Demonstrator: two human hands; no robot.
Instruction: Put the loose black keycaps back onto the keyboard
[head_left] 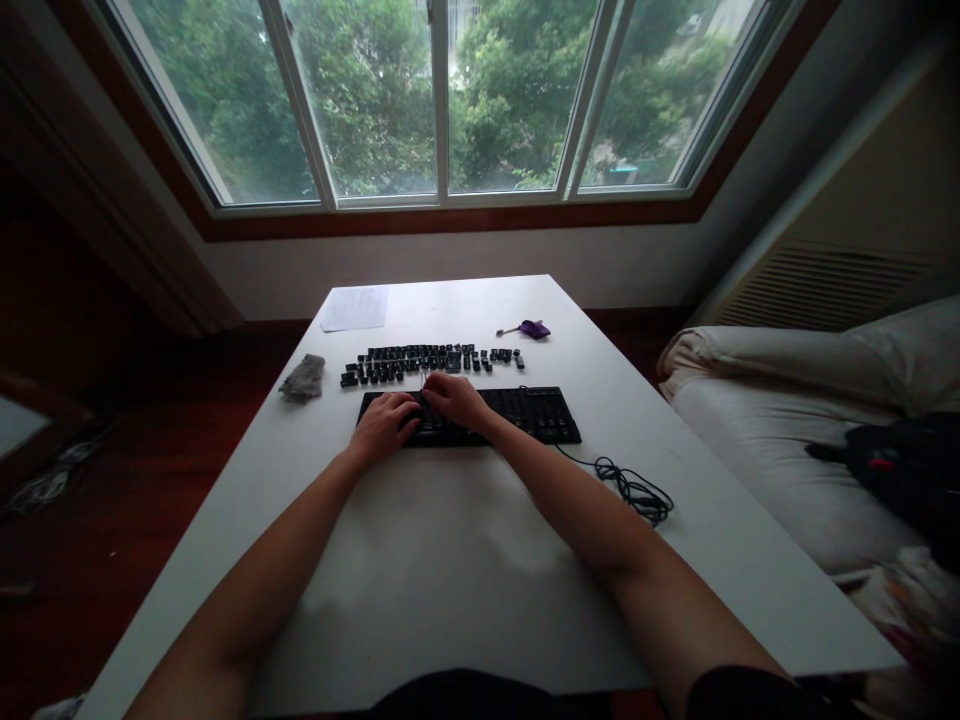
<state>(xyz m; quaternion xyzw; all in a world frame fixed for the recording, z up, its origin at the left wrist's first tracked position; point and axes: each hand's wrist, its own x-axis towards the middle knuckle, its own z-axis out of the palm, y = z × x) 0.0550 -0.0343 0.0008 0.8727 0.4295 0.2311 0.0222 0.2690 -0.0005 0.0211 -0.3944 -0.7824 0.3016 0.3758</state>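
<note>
A black keyboard lies across the white table, partly covered by both hands. My left hand rests on its left end, palm down with the fingers stretched and slightly apart. Over the keyboard's left-middle part, my right hand has its fingers pinched together. A thin wire-like tool sticks up at those fingertips; its exact kind is too small to make out. Just behind the keyboard, loose black keycaps are laid out in uneven rows.
On the white table lie a grey cloth at left, a paper sheet at the far left corner, and a purple brush-like item at the back right. A coiled black cable is right of the keyboard. A sofa stands beyond.
</note>
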